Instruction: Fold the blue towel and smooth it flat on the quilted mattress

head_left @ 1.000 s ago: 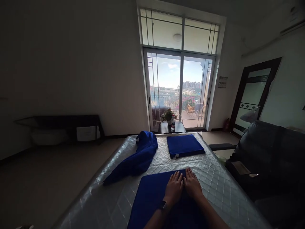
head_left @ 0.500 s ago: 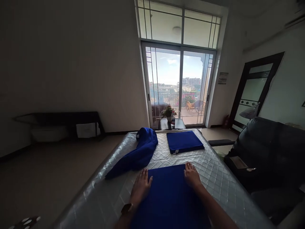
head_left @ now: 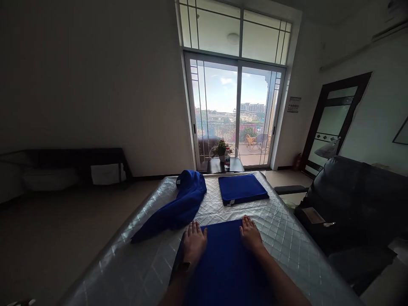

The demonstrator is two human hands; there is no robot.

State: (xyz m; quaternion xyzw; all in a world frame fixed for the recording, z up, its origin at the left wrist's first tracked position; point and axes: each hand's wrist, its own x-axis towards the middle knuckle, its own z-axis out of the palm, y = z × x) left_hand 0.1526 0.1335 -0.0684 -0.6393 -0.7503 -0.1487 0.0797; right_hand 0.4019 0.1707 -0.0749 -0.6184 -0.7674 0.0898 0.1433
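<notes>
Apparently you were partway through: one folded cloth (head_left: 244, 189) lay squared and looked finished at the far right of the single quilted mattress (head_left: 293, 238), while one rumpled cloth (head_left: 185, 202) lay loose at the far left and seemed left to do. One near cloth (head_left: 226, 267) made three blue pieces in all, lying flat, seemingly mid-smoothing, its near end out of view. Your left hand (head_left: 194, 241) rested on its far left corner and your right hand (head_left: 251, 233) at its far right, well apart, both flattened with fingers extended, clamped on nothing.
</notes>
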